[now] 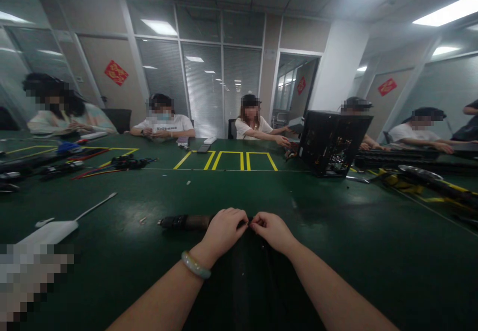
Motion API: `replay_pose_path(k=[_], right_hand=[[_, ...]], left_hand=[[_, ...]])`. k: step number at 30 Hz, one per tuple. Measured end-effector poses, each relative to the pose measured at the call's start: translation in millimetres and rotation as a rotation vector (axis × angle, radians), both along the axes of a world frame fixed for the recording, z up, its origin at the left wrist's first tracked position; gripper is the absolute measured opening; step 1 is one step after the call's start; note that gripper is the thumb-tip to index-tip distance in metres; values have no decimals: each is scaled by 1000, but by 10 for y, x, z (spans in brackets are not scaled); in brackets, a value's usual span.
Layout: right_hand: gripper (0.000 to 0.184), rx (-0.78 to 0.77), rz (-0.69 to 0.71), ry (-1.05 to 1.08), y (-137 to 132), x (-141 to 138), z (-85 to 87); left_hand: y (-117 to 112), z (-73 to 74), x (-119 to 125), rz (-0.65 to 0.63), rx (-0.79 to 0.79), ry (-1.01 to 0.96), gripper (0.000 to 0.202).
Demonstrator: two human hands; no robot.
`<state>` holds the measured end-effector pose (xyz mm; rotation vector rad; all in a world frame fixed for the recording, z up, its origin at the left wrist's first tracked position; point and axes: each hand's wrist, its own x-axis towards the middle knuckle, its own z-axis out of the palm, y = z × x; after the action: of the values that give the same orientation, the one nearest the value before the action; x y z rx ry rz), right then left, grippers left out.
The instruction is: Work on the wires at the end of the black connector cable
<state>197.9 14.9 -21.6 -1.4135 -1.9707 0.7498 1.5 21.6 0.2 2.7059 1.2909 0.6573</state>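
My left hand (226,229) and my right hand (272,231) meet over the middle of the green table (157,281). The fingertips of both are pinched close together. Between them is something tiny, too small to name. A pale bangle (196,265) rings my left wrist. Beside and partly behind my left hand lies a dark cylindrical tool (192,221), its narrow metal tip pointing left. My left hand hides the tool's other end. Dark shapes extend under and below my hands, too dim to make out.
A white device (56,234) with a thin cable lies at the left. Dark cables (130,163) are farther back. An open black computer case (332,144) stands at the back right, near more dark parts (421,176). Several people sit across the table, including one reaching arm (265,136).
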Motion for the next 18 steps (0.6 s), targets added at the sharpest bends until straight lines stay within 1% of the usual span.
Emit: replay_pose_path(k=[6, 11, 14, 18], right_hand=[[14, 28, -41, -38, -1, -28, -24], [14, 36, -48, -46, -32, -41, 8], [13, 22, -45, -40, -36, -38, 26], [14, -23, -22, -17, -10, -26, 5]], left_hand=[[-27, 23, 16, 15, 3, 5, 4], [-45, 37, 23, 31, 6, 2, 3], [-53, 47, 22, 43, -1, 4, 5], [-57, 58, 27, 52, -10, 9, 5]])
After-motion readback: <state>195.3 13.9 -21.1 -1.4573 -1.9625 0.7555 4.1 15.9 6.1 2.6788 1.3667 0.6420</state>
